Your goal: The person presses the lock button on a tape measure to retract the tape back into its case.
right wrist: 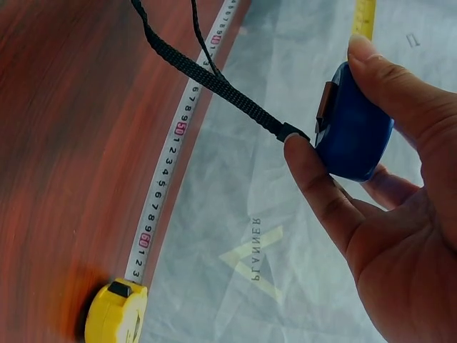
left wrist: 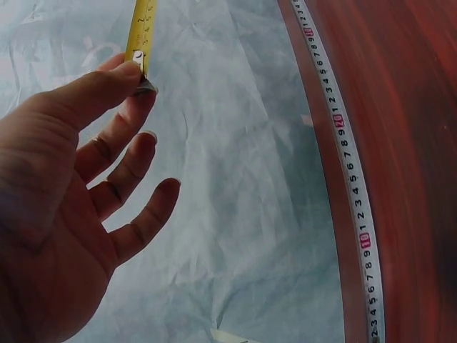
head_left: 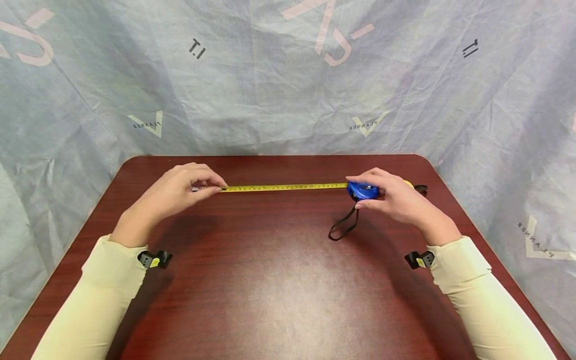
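Note:
My left hand pinches the metal-hooked end of a yellow tape blade between thumb and index finger, the other fingers spread apart in the left wrist view. From there the blade runs straight across to a blue tape measure, which my right hand grips by its case. A black wrist strap dangles from the blue case. Below, a second tape measure with a yellow case lies on the table, its white blade pulled out along the far side. In the head view the right hand mostly covers that yellow case.
The dark red wooden table has rounded far corners. Behind and beside it hangs a grey printed cloth. Both forearms, in pale sleeves with small black devices at the wrists, reach over the table from the near side.

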Tool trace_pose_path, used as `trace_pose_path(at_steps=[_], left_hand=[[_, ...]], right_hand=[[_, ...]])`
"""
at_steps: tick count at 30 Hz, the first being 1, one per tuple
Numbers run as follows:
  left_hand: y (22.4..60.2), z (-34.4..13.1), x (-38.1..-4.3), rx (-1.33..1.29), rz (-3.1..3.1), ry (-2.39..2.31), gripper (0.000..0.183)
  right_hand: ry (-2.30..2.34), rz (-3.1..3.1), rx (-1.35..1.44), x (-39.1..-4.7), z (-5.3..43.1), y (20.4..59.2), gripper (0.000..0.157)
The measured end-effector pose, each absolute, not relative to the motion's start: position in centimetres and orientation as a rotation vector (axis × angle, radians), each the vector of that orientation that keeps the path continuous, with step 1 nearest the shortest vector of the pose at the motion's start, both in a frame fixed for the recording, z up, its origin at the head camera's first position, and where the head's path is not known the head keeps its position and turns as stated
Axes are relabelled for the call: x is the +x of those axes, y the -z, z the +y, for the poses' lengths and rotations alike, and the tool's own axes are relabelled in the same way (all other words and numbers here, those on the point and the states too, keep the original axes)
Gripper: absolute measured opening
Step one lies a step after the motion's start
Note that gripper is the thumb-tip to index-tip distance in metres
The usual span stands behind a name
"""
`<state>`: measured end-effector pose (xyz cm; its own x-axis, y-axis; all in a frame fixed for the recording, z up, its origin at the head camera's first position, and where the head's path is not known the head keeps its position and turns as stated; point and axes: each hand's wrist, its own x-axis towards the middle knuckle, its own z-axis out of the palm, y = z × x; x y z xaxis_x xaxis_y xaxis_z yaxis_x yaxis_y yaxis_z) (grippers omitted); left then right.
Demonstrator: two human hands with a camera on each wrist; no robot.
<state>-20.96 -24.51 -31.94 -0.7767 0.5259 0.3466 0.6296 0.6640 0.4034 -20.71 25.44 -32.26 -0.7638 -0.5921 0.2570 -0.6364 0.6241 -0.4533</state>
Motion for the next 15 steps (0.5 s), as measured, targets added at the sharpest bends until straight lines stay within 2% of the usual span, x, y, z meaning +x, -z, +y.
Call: trace_pose_path(at_steps=[6,15], left_hand=[[32.1,-23.7,-21.4,-0.979,-2.671,0.773,0.021],[32.3,-22.5,-22.0,-1.006,-2.654,0.759,0.015]], right_hand=[[-0.864,-2.774,1.051,-20.9,24.7,32.3,0.059],[-0.885,-2.77,1.074,-21.2,23.8,32.5,0.06]])
